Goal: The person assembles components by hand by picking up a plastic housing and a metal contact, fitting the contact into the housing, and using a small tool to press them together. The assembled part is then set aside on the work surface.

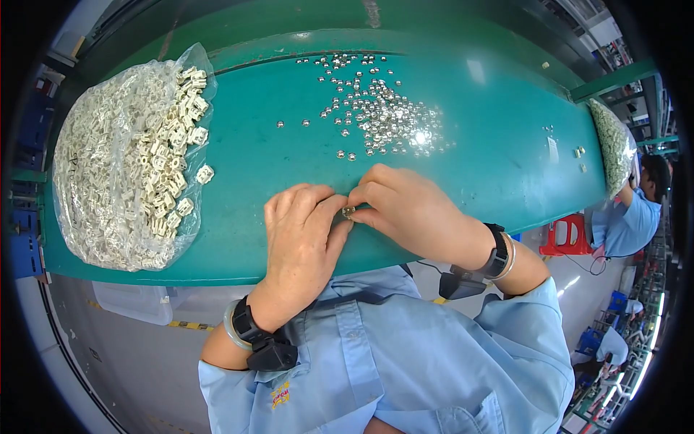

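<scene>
Over the front part of the green table, my left hand (298, 228) and my right hand (408, 206) meet at the fingertips. Between them is a small shiny part (348, 212), mostly covered by the fingers. My right thumb and forefinger pinch it, while my left thumb and forefinger close on its other side. Whether a cream plastic piece is joined to it cannot be made out. Beyond the hands lies a spread pile of small round silver metal pieces (387, 116). To the left, cream plastic parts (168, 170) spill from a large clear plastic bag (97, 173).
The green tabletop (246, 217) has a raised back edge. At the right end are a few small loose pieces (580, 152) and another full bag (613, 148). A co-worker in blue (629, 224) sits beyond it, near a red stool (565, 235). A clear bin (134, 300) stands below the table.
</scene>
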### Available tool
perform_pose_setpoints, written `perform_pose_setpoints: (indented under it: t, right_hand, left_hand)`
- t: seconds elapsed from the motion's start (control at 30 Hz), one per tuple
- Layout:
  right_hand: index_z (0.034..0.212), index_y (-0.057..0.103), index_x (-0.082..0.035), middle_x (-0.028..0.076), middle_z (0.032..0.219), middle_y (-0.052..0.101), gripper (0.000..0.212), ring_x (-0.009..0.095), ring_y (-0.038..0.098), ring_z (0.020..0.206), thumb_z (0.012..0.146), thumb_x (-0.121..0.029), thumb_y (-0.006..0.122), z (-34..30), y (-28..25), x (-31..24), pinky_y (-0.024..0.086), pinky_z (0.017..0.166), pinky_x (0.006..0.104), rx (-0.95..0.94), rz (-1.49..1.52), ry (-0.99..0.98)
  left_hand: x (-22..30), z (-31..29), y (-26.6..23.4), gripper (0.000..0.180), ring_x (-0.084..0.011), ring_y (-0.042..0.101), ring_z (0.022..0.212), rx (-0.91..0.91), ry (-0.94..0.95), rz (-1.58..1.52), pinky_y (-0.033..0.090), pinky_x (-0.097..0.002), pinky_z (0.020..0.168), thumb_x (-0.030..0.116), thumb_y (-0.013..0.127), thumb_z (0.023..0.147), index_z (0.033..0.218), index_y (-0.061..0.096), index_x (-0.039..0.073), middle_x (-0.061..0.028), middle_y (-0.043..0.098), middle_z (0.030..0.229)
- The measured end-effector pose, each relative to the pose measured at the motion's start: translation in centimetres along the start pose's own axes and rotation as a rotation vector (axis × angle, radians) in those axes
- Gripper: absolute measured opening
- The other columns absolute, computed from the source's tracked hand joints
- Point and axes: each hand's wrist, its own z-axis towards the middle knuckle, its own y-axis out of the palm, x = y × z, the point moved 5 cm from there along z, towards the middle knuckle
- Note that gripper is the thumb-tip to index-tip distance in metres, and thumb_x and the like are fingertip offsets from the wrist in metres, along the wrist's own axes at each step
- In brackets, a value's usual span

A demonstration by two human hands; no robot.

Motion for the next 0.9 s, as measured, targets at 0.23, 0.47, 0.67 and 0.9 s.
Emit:
perform_pose_setpoints:
  t: [0.23,0.47,0.67,0.9]
  right_hand:
    - [0.097,0.065,-0.007,0.008,0.093,0.059,0.018,0.029,0.061,0.085,0.081,-0.01,0.072,-0.4,-0.1,0.4,0.05,0.071,0.0388,0.022,0.016,0.014]
    - [0.097,0.065,-0.006,0.009,0.093,0.061,0.018,0.029,0.062,0.082,0.081,-0.007,0.072,-1.2,-1.0,0.7,0.051,0.068,0.0381,0.108,0.034,0.03]
    - [0.097,0.065,-0.005,0.009,0.092,0.061,0.017,0.028,0.062,0.081,0.082,-0.004,0.071,-1.6,-1.3,0.7,0.051,0.068,0.0368,0.138,0.016,0.014]
    - [0.097,0.065,-0.004,0.009,0.091,0.061,0.014,0.026,0.062,0.08,0.083,-0.001,0.068,-3.0,-2.0,1.7,0.051,0.068,0.0351,0.224,0.162,0.103]
  left_hand:
    - [0.1,0.0,-0.1,0.034,-0.0285,0.054,0.105,-0.002,-0.004,0.003,0.038,-0.0425,0.09,0.007,0.075,0.073,0.105,0.063,0.006,-0.0076,0.057,0.107]
    - [0.4,-0.1,-0.2,0.033,-0.0283,0.054,0.105,-0.006,0.016,0.008,0.038,-0.0424,0.09,0.007,0.075,0.073,0.104,0.064,0.006,-0.0073,0.058,0.107]
    - [0.5,0.6,-1.2,0.034,-0.0283,0.056,0.104,0.003,0.009,-0.018,0.04,-0.0418,0.09,0.003,0.074,0.074,0.105,0.063,0.006,-0.008,0.06,0.105]
    - [-0.6,1.3,-3.0,0.033,-0.0264,0.063,0.092,0.009,-0.263,-0.467,0.05,-0.0365,0.079,-0.005,0.072,0.076,0.106,0.062,0.004,-0.0105,0.063,0.102]
